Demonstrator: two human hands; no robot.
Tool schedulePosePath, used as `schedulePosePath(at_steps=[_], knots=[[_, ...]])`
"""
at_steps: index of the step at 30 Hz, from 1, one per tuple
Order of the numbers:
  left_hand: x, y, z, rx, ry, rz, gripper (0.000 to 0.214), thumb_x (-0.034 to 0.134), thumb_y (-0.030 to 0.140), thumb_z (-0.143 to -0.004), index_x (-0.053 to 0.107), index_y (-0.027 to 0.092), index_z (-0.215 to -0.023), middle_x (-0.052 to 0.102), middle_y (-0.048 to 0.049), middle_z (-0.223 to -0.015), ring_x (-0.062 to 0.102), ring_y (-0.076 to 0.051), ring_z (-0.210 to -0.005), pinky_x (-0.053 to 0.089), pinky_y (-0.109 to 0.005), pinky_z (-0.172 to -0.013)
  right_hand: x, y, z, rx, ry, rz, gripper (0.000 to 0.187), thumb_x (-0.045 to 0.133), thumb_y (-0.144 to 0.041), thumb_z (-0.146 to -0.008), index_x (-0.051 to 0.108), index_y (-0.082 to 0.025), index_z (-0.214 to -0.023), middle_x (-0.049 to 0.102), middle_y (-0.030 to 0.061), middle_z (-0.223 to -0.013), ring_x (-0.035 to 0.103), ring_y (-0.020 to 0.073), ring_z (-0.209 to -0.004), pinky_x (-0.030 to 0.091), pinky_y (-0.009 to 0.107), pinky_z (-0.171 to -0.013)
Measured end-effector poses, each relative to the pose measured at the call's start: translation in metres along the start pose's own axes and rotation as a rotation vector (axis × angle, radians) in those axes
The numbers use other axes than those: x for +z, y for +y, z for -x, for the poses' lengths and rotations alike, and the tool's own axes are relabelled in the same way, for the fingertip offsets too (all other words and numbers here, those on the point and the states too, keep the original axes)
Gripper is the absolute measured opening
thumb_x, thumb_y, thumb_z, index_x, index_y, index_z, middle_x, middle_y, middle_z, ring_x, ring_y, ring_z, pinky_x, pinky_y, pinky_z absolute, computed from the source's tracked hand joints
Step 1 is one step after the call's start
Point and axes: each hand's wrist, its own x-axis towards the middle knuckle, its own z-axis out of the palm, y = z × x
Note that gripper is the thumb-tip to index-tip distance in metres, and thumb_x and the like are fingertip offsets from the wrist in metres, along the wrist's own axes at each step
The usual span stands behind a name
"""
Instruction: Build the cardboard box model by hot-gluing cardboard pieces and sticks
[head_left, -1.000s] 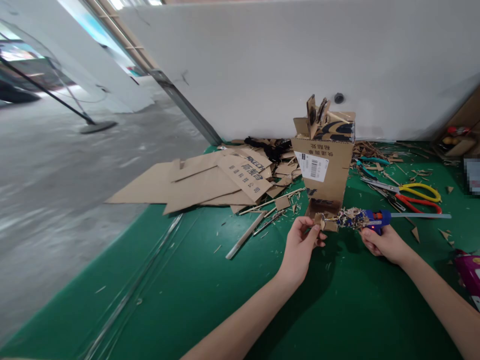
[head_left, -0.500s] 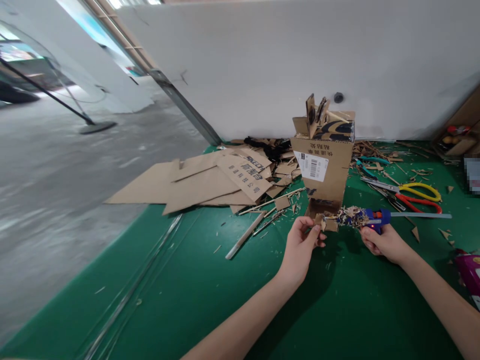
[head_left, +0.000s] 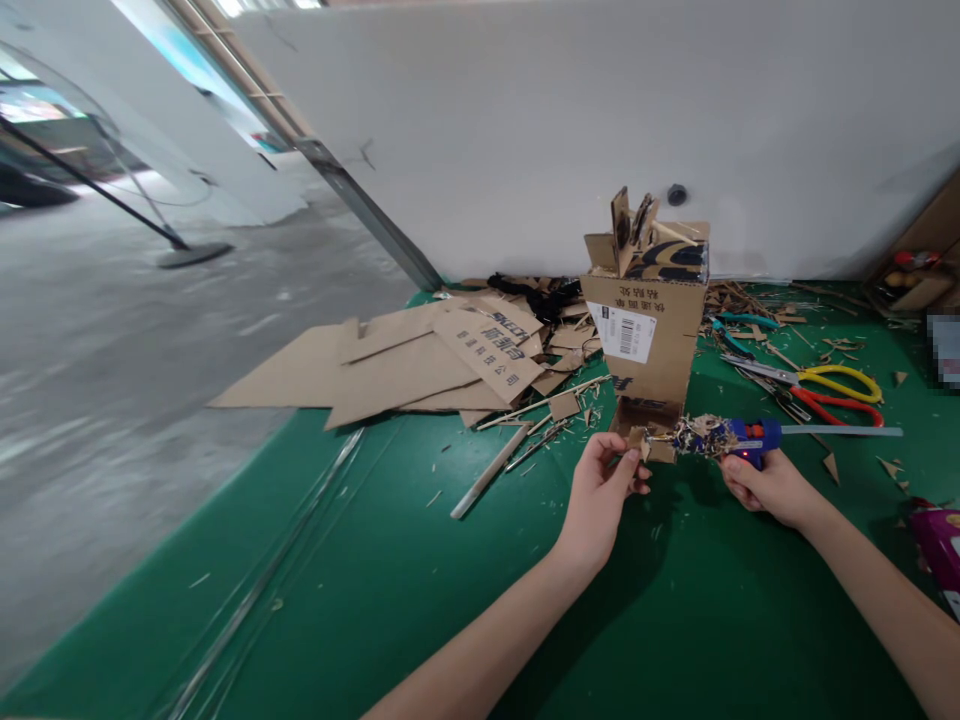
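My right hand [head_left: 769,488] is wrapped round the grip of a blue hot glue gun [head_left: 756,440], which has a lit red light and a long glue stick [head_left: 840,430] out of its back. Cardboard shreds cling to its front. Its nozzle points left and meets a small piece of cardboard [head_left: 640,440], pinched between the thumb and fingers of my left hand [head_left: 606,490]. Whether the tip touches the piece is too small to tell. Just behind stands a tall cardboard box [head_left: 667,340] with a white label and an open tray-like base.
Flat cardboard sheets [head_left: 405,375] are piled to the left of the box. Scissors with yellow and red handles [head_left: 840,380] and teal-handled pliers [head_left: 739,330] lie at right. A purple packet [head_left: 937,545] sits at the right edge. Scraps litter the green table [head_left: 450,610].
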Motion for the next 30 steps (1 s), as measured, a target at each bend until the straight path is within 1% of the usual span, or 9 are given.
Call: schedulePosePath(at_steps=[4,9,14,16,20,22,26,30], knots=[[0.0,0.001,0.0,-0.005,0.0,0.0,0.037,0.078,0.039,-0.075,0.048,0.021,-0.087,0.055,0.0055,-0.076,0.057,-0.009,-0.064,0.048,-0.022,-0.056,-0.001,0.001,0.0,-0.018,-0.026,0.003,0.052,0.068,-0.069,-0.076,0.048,-0.021,-0.07,0.043,-0.0067,-0.052,0.033,0.0053,-0.042,0.025,0.023,-0.041],[-0.001,-0.002,-0.001,0.005,-0.001,0.006,0.038,0.079,0.04,-0.074,0.048,0.022,-0.086,0.054,0.0063,-0.074,0.058,-0.01,-0.064,0.048,-0.022,-0.056,-0.001,0.001,0.001,-0.013,-0.018,0.004,0.053,0.068,-0.07,-0.074,0.048,-0.021,-0.071,0.043,-0.0069,-0.052,0.032,0.0057,-0.041,0.026,0.023,-0.041],[-0.001,-0.003,-0.001,0.014,-0.01,0.0,0.038,0.079,0.04,-0.074,0.048,0.022,-0.086,0.055,0.0057,-0.077,0.058,-0.01,-0.064,0.047,-0.022,-0.056,0.001,0.0,0.0,0.025,0.041,-0.011,0.055,0.071,-0.072,-0.069,0.048,-0.021,-0.073,0.044,-0.007,-0.051,0.033,0.0059,-0.041,0.026,0.023,-0.04],[-0.001,-0.002,-0.001,0.013,-0.013,-0.005,0.038,0.079,0.04,-0.074,0.048,0.022,-0.086,0.055,0.0055,-0.077,0.058,-0.01,-0.064,0.047,-0.022,-0.055,0.002,-0.001,0.0,0.031,0.064,-0.021,0.056,0.072,-0.072,-0.068,0.051,-0.021,-0.075,0.043,-0.0072,-0.05,0.032,0.0058,-0.04,0.026,0.023,-0.04],[-0.001,-0.002,0.0,0.003,-0.019,-0.016,0.037,0.078,0.039,-0.074,0.048,0.022,-0.086,0.055,0.0053,-0.078,0.058,-0.01,-0.064,0.047,-0.022,-0.056,0.003,-0.002,-0.001,0.003,0.069,-0.058,0.056,0.072,-0.07,-0.07,0.061,-0.017,-0.084,0.043,-0.0071,-0.051,0.031,0.0053,-0.04,0.025,0.023,-0.039],[-0.002,-0.003,-0.001,0.004,-0.025,-0.016,0.036,0.078,0.039,-0.075,0.048,0.022,-0.087,0.055,0.0055,-0.078,0.058,-0.01,-0.065,0.048,-0.022,-0.056,0.004,-0.002,-0.001,-0.007,0.071,-0.084,0.056,0.072,-0.068,-0.07,0.063,-0.015,-0.086,0.043,-0.007,-0.052,0.03,0.005,-0.041,0.024,0.022,-0.038],[-0.003,-0.005,-0.002,0.007,-0.035,-0.013,0.036,0.077,0.038,-0.076,0.047,0.021,-0.088,0.055,0.0054,-0.078,0.058,-0.01,-0.066,0.048,-0.022,-0.057,0.005,-0.007,0.0,-0.016,0.06,-0.1,0.058,0.073,-0.069,-0.069,0.065,-0.014,-0.086,0.043,-0.0067,-0.052,0.03,0.0042,-0.04,0.022,0.022,-0.037],[-0.002,-0.004,-0.001,0.003,-0.035,-0.017,0.038,0.078,0.04,-0.076,0.047,0.021,-0.088,0.055,0.0052,-0.078,0.058,-0.01,-0.066,0.048,-0.023,-0.057,0.006,-0.012,0.001,-0.034,0.073,-0.119,0.059,0.073,-0.071,-0.066,0.063,-0.015,-0.083,0.043,-0.0067,-0.05,0.031,0.0049,-0.039,0.022,0.022,-0.037]])
